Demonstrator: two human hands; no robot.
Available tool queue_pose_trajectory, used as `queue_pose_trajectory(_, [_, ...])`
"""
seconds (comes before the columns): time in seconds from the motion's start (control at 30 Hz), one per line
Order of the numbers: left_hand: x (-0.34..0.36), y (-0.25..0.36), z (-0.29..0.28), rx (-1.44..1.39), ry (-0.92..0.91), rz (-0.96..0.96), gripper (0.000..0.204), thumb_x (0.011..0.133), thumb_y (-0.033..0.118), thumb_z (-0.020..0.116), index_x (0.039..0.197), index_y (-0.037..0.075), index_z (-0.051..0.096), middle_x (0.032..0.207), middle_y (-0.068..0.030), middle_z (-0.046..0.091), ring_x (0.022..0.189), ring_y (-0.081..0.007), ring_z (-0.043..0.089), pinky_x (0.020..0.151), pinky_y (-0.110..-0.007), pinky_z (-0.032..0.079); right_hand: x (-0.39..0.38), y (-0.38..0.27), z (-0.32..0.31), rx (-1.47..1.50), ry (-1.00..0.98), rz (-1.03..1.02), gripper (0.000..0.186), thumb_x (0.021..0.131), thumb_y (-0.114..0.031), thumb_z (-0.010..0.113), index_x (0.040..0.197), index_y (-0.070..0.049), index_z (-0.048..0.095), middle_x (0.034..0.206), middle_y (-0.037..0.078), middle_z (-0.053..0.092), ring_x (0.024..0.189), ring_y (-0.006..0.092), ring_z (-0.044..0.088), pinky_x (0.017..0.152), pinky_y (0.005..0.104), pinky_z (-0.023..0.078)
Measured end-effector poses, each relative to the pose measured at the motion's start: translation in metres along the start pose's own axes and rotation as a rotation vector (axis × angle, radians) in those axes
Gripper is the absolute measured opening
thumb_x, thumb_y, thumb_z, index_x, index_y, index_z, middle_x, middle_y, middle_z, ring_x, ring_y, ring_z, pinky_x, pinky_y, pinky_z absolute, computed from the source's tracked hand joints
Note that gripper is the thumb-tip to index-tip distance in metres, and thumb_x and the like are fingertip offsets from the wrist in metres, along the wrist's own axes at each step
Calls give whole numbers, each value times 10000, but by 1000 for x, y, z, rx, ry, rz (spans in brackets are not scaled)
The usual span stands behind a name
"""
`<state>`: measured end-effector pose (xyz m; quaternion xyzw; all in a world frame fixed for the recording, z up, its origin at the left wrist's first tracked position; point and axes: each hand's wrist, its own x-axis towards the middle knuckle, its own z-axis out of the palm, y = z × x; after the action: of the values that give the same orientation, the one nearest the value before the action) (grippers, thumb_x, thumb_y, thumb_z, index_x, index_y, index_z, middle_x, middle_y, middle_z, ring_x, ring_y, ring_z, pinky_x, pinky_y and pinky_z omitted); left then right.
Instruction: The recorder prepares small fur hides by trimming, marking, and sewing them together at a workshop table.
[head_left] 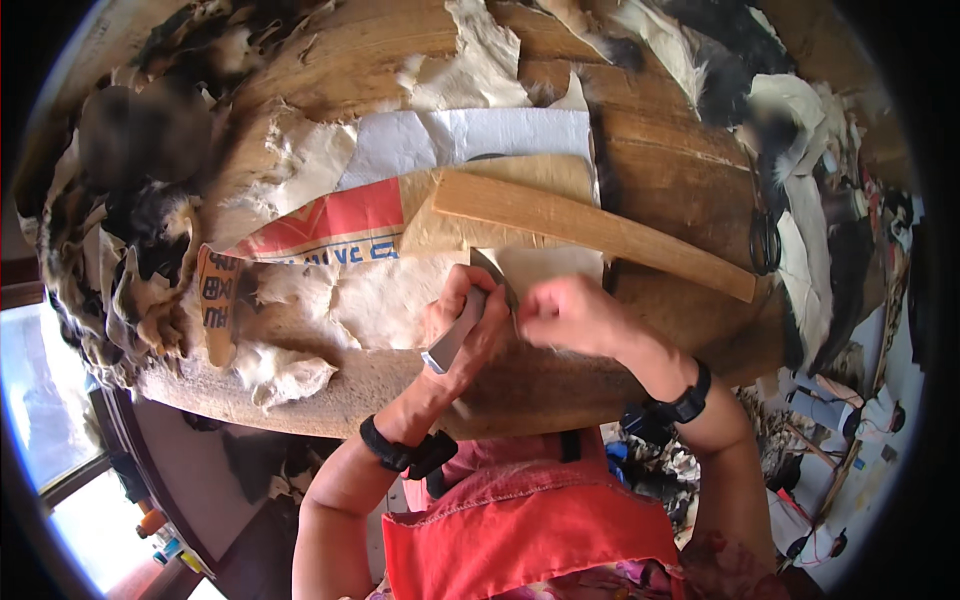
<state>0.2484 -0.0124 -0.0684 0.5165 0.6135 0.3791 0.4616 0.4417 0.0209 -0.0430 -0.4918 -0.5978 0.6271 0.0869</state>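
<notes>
**Wooden table spread with hide scraps, a grey metal tool in my left hand**

The table fills the upper half of the frame, its near edge bowing across the middle, just in front of my red apron. Dark furry hides heap along the left side; pale strips of skin hang down the right. At lower left, bright daylight comes through a window.

The tool is at the centre of the frame, slanting, its flat end toward the lower left. My left fingers are wrapped closely round it. A dark curved piece shows just above that fist; whether it belongs to the tool I can't tell.

My right hand is just right of it, fingers curled inward. I can't tell whether they pinch anything.

Under and beside my hands lies a pale hide. Above them, a printed paper sheet in red, white and brown stretches across, with a wooden strip slanting over its right part toward the right of the frame. A silvery white sheet lies beyond the paper.
</notes>
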Motion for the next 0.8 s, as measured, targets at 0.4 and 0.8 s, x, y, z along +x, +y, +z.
queue_pose_trajectory(0.4, [-20, -24, 14, -137, -288, 656, 575, 800, 84, 729, 1342, 42, 540, 1065, -163, 708, 1012, -300, 698, 816, -405, 560, -27, -60, 19, -528, 366, -1035, 366, 789, -188, 807, 1134, -110, 712, 1116, 59, 705, 1086, 260, 667, 933, 439, 528])
queue_pose_trajectory(0.8, [49, 27, -50, 201, -49, 342, 425, 859, 45, 699, 1276, 24, 620, 1196, -145, 620, 973, -233, 669, 785, -319, 563, -82, 60, -95, -700, 788, -291, 537, 584, -129, 927, 1035, 15, 674, 895, 123, 614, 798, 277, 603, 701, 363, 505])
